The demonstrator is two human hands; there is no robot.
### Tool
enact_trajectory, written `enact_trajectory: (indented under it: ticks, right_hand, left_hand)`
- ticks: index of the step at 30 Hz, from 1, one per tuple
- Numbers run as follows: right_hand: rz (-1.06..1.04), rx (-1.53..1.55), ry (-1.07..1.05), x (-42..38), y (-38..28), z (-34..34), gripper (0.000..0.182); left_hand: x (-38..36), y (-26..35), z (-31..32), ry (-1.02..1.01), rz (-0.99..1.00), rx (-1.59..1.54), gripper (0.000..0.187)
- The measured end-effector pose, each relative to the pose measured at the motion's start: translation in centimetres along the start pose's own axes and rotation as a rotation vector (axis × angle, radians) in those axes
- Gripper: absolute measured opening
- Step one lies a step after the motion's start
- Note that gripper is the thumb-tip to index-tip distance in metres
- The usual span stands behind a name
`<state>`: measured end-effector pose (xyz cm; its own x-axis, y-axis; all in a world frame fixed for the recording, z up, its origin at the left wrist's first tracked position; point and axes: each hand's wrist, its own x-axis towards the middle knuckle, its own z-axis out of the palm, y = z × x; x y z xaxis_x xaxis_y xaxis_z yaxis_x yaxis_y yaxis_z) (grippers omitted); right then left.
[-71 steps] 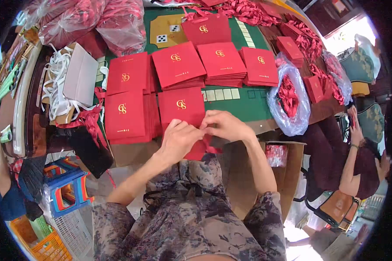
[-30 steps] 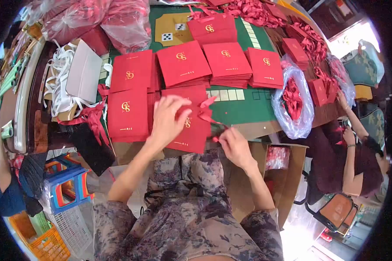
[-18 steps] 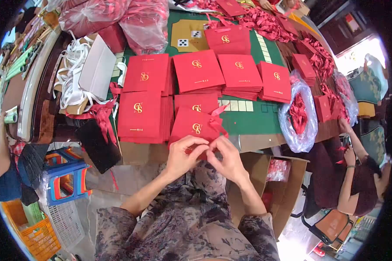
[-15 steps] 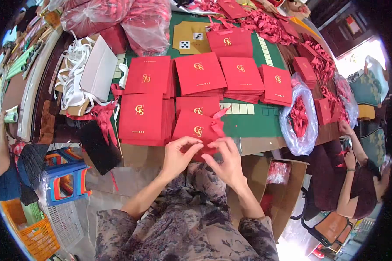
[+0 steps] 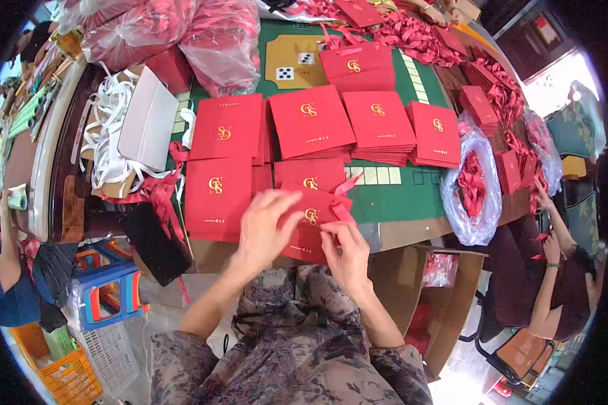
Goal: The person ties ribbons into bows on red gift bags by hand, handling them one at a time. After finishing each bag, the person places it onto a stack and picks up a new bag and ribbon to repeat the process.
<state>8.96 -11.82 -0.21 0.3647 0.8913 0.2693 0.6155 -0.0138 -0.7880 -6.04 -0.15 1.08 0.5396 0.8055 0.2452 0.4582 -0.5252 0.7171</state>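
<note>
Head view, only one: front red bag (image 5: 309,236) is at center of frame, tilted over the near edge of the green desk (image 5: 382,202), gold logo up, partly overlapping another red bag (image 5: 327,172) just above it. A pink-red ribbon (image 5: 343,213) lies across its upper right corner. Left hand (image 5: 269,226), blurred, is over the bag's left side, fingers spread and thumb apart; no grip visible, contact can't be told. Right hand (image 5: 346,250) is at the bag's right edge, just below the ribbon, thumb and index fingertips nearly together; can't tell if anything is pinched. Hands are apart from each other, bag between them. Step in hand reads as working the bag and its ribbon, probably arranging the ribbon; a judgement. Next move would call for a steady bag, the left fingers settled on the panel and a fine right-hand pinch, without creasing the card. Around: front left stack (image 5: 216,202) left of center, more bag stacks in a row above, clear plastic bag (image 5: 491,202) with red ribbons inside at right, white box (image 5: 145,121) with white ribbons (image 5: 108,108) at upper left, black item (image 5: 157,241) at the desk edge, lower left. Co-worker's hand (image 5: 552,248) at far right, well apart.
</note>
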Motion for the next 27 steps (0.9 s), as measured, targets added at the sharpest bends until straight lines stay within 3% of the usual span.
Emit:
enact_trajectory:
  ticks: [1, 2, 5, 8, 12, 21, 23, 27]
  right_hand:
    - [0.0, -0.011, 0.003, 0.1, 0.1, 0.0, 0.015]
    - [0.007, -0.012, 0.004, 0.2, 0.2, 0.1, 0.015]
    - [-0.014, -0.02, 0.002, 0.7, 0.6, 0.8, 0.014]
    - [-0.038, -0.045, 0.018, 0.9, 1.3, 1.3, 0.015]
    - [0.021, -0.074, 0.02, 0.8, 2.0, 1.3, 0.015]
    - [0.072, -0.027, 0.027, 0.3, 2.1, 2.1, 0.012]
    - [0.127, -0.01, 0.016, 0.2, 2.3, 2.3, 0.013]
    - [0.143, 0.0, 0.005, -0.1, 2.0, 1.9, 0.012]
  left_hand:
    - [1.0, -0.4, -0.2, 0.044, 0.087, 0.159, 0.043]
    - [1.7, -0.7, -0.2, -0.015, 0.04, 0.22, 0.049]
    - [3.0, -2.1, 0.8, -0.08, 0.073, 0.39, 0.049]
    - [2.9, -2.8, 1.2, -0.186, 0.103, 0.358, 0.043]
    - [2.3, -1.7, 1.0, -0.168, 0.044, 0.151, 0.035]
    - [-0.2, -1.4, 3.2, -0.109, 0.243, 0.151, 0.028]
    - [-0.1, -1.4, 3.0, -0.115, 0.229, 0.126, 0.027]
    - [0.5, -1.7, 2.0, -0.305, -0.012, -0.043, 0.022]
